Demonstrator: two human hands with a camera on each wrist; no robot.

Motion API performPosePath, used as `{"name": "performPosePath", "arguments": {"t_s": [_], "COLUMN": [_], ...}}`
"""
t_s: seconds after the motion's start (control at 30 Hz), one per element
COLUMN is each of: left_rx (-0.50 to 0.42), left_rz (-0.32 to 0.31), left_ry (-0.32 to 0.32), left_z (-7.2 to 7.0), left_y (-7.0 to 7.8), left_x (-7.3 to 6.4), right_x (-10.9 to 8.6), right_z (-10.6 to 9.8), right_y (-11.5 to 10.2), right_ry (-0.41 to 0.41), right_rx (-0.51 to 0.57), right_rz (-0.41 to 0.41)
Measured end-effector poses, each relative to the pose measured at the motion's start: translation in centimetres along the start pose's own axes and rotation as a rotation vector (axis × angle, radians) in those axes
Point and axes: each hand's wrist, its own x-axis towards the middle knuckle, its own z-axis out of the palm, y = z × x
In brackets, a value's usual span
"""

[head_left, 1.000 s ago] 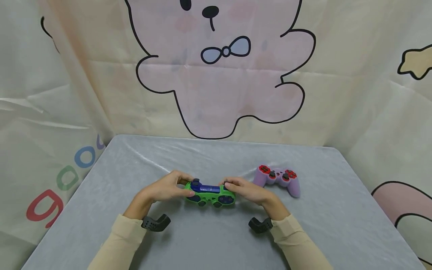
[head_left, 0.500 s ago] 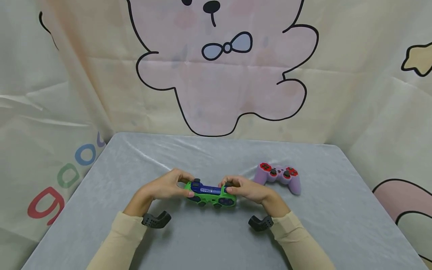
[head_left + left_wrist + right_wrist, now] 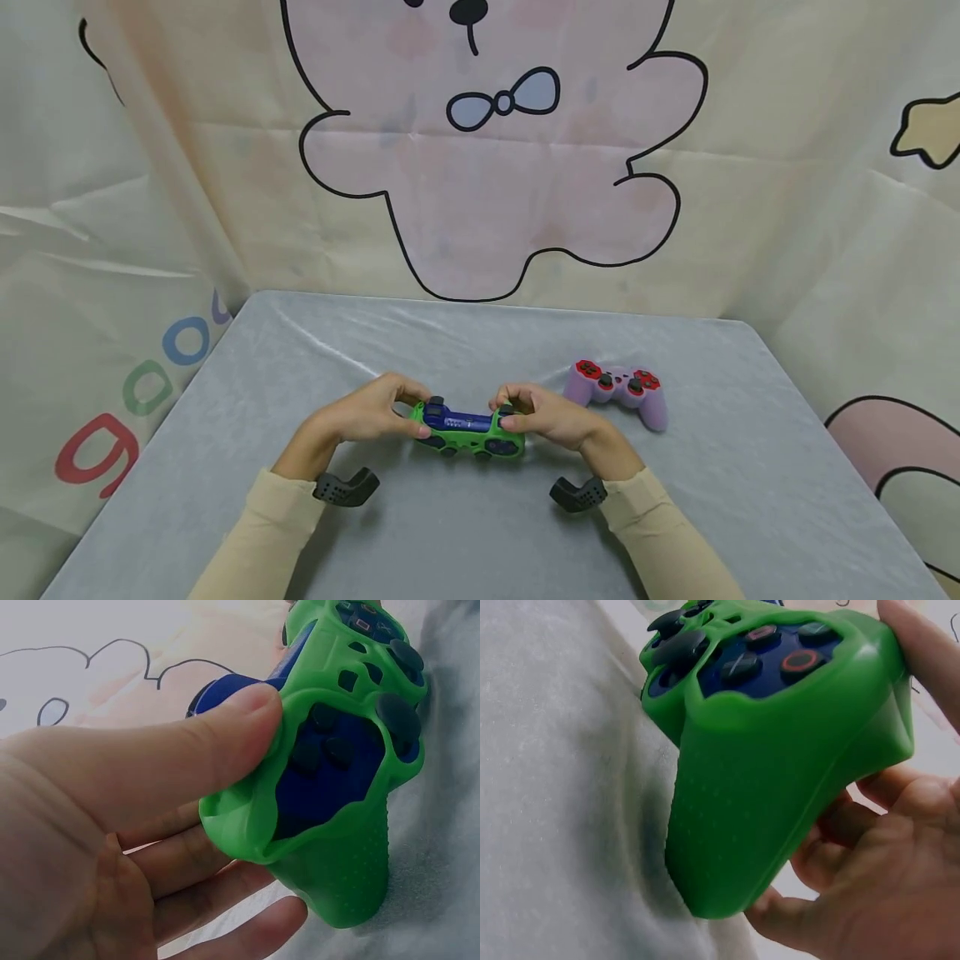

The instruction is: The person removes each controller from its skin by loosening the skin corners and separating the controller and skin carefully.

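A blue game controller in a green silicone cover point(image 3: 459, 440) is held between both hands, its shoulder buttons facing up and its button face towards the person. My left hand point(image 3: 372, 412) grips one end; in the left wrist view the thumb point(image 3: 217, 735) presses the cover's edge beside the direction buttons, with fingers behind. My right hand point(image 3: 553, 418) pinches the other end, thumb near the shoulder button and fingers curled at the back. In the right wrist view the controller's grip point(image 3: 727, 817) hangs close to the cloth; whether it touches is unclear.
A purple game controller with red button areas point(image 3: 617, 388) lies behind the right hand. Grey cloth covers the table point(image 3: 465, 542). Behind it hangs a printed curtain point(image 3: 247, 167). Each wrist wears a black bracket, such as the left bracket point(image 3: 347, 489).
The fingers of my right hand have risen and curled a little, and its thumb has shifted on the controller's end. My left hand keeps its hold. The head view has tilted slightly.
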Motion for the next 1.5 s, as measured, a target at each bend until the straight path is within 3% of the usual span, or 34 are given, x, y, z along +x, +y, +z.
{"name": "performPosePath", "arguments": {"t_s": [0.6,0.77,0.97,1.1,1.3,1.5], "left_rx": [0.026,0.03,0.032,0.037,0.039,0.059], "left_rz": [-0.042,-0.048,-0.024,-0.01,-0.011,0.0], "left_ry": [0.021,0.021,-0.005,-0.008,0.001,0.005], "left_z": [0.2,0.2,0.3,0.3,0.3,0.4], "left_y": [0.8,0.9,0.6,0.2,0.2,0.6], "left_x": [0.3,0.4,0.3,0.0,-0.3,0.0], "right_x": [-1.0,-1.1,-1.2,-0.7,-0.1,-0.6], "right_z": [0.2,0.2,0.2,0.4,0.4,0.2], "right_y": [-1.3,-1.8,-2.3,-2.2,-1.8,-1.7], "right_ry": [0.126,0.105,0.023,-0.036,-0.078,-0.036], "right_rx": [-0.1,-0.145,-0.245,-0.319,-0.251,-0.206], "right_rz": [-0.012,-0.02,0.083,0.086,0.023,-0.008]}}
